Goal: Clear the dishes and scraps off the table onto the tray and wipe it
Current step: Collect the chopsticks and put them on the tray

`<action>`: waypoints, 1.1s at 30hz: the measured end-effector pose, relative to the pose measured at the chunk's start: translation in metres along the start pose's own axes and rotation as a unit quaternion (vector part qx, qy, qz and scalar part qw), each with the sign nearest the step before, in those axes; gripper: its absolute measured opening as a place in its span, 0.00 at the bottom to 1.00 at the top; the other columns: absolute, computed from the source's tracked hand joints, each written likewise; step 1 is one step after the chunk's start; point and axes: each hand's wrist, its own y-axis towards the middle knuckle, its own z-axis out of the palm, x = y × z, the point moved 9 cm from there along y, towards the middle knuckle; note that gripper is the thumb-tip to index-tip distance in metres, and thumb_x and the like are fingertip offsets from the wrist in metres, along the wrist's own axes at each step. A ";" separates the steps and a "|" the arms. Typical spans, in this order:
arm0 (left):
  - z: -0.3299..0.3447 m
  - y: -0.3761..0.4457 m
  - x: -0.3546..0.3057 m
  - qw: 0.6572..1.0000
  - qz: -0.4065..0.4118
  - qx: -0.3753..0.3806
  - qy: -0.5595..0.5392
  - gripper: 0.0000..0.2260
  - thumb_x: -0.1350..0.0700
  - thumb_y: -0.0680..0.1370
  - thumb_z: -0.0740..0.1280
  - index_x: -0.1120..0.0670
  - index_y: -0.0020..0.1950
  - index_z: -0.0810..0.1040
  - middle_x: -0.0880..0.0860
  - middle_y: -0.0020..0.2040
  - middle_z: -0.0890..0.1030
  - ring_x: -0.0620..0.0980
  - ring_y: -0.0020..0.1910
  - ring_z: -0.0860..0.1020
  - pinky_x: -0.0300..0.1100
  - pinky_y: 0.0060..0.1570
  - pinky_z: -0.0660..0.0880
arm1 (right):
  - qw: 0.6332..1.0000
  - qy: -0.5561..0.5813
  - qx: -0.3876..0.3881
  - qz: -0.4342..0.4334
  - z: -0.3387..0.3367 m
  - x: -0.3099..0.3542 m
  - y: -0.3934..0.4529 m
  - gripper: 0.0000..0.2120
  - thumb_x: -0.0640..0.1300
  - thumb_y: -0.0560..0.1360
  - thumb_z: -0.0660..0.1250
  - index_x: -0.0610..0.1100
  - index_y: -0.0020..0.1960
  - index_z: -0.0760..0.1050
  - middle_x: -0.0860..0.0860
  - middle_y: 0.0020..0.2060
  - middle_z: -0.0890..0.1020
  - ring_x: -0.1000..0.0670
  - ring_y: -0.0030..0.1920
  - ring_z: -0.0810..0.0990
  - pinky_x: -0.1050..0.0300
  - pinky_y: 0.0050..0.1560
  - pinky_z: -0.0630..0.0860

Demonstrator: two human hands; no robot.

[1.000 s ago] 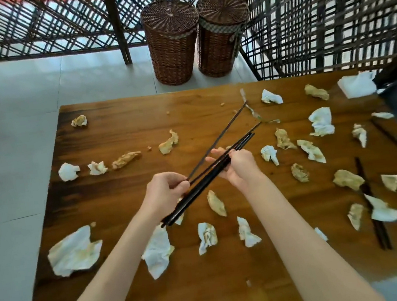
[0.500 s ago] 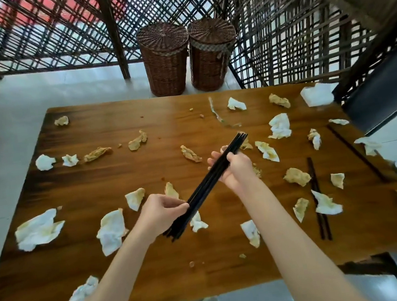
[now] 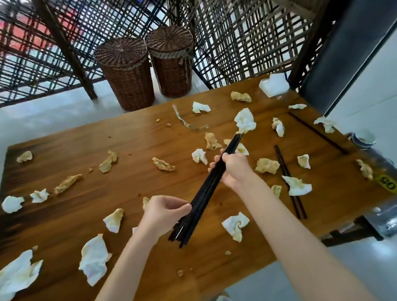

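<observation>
Crumpled napkins [image 3: 94, 261] (stained, scattered) litter the table [image 3: 80, 216] on every side, leaving bare wood only in narrow lanes between them.

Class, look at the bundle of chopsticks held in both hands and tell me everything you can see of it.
The bundle of chopsticks is several long, thin, black sticks with a slight gloss, gathered side by side; their exact number cannot be told. It runs on a slant above the wooden table, lower end near the person, upper end pointing up and to the right, near a crumpled napkin. The left hand pinches it near the lower end; the right hand grips it further up.
</observation>
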 end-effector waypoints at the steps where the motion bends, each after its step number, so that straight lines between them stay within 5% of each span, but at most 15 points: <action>1: 0.004 0.004 -0.007 1.000 0.000 0.008 -0.007 0.02 0.53 0.72 0.72 0.46 0.41 0.83 0.47 0.36 0.84 0.47 0.38 0.82 0.39 0.36 0.79 | 1.000 0.003 -0.004 -0.003 -0.007 0.005 0.001 0.10 0.35 0.81 0.48 0.42 0.46 0.65 0.46 0.32 0.70 0.48 0.30 0.68 0.52 0.34 0.71; 10: 0.096 0.041 -0.070 0.999 0.014 0.041 -0.014 0.03 0.54 0.72 0.72 0.47 0.39 0.82 0.48 0.34 0.84 0.43 0.36 0.82 0.34 0.32 0.77 | 0.999 -0.005 -0.052 -0.010 -0.117 0.070 0.027 0.10 0.35 0.81 0.48 0.42 0.44 0.65 0.46 0.31 0.69 0.48 0.29 0.68 0.53 0.34 0.70; 18: 0.227 0.072 -0.116 0.999 -0.034 -0.010 -0.037 0.01 0.53 0.73 0.72 0.49 0.41 0.82 0.50 0.35 0.84 0.45 0.37 0.82 0.36 0.34 0.78 | 0.995 -0.082 -0.047 0.021 -0.227 0.150 0.073 0.08 0.36 0.81 0.50 0.42 0.46 0.66 0.46 0.32 0.70 0.48 0.31 0.68 0.54 0.35 0.72; 24: 0.307 0.081 -0.102 0.990 -0.129 -0.053 -0.016 0.04 0.54 0.72 0.72 0.53 0.45 0.83 0.49 0.46 0.83 0.44 0.37 0.81 0.34 0.31 0.78 | 0.989 -0.129 -0.031 0.068 -0.276 0.190 0.102 0.09 0.37 0.81 0.50 0.42 0.46 0.67 0.46 0.34 0.70 0.49 0.31 0.68 0.57 0.29 0.73; 27: 0.325 0.085 -0.092 0.986 -0.147 -0.068 0.029 0.05 0.55 0.73 0.72 0.54 0.47 0.83 0.50 0.61 0.78 0.43 0.40 0.79 0.33 0.30 0.76 | 0.986 -0.153 -0.017 0.069 -0.283 0.198 0.116 0.08 0.37 0.81 0.50 0.41 0.48 0.67 0.45 0.36 0.70 0.49 0.33 0.69 0.54 0.37 0.74; 31: 0.333 0.094 -0.080 0.981 -0.152 -0.087 0.087 0.06 0.57 0.72 0.71 0.56 0.48 0.84 0.53 0.60 0.79 0.47 0.58 0.76 0.41 0.49 0.78 | 0.981 -0.181 -0.014 0.071 -0.284 0.201 0.127 0.08 0.37 0.81 0.51 0.41 0.49 0.68 0.45 0.37 0.71 0.49 0.35 0.70 0.53 0.44 0.74; 33: 0.332 0.094 -0.078 0.976 -0.155 -0.108 0.109 0.06 0.57 0.73 0.71 0.56 0.48 0.83 0.54 0.57 0.81 0.49 0.58 0.76 0.39 0.51 0.75 | 0.981 -0.177 -0.016 0.072 -0.284 0.201 0.131 0.08 0.37 0.81 0.51 0.41 0.50 0.68 0.45 0.37 0.72 0.49 0.35 0.71 0.53 0.44 0.74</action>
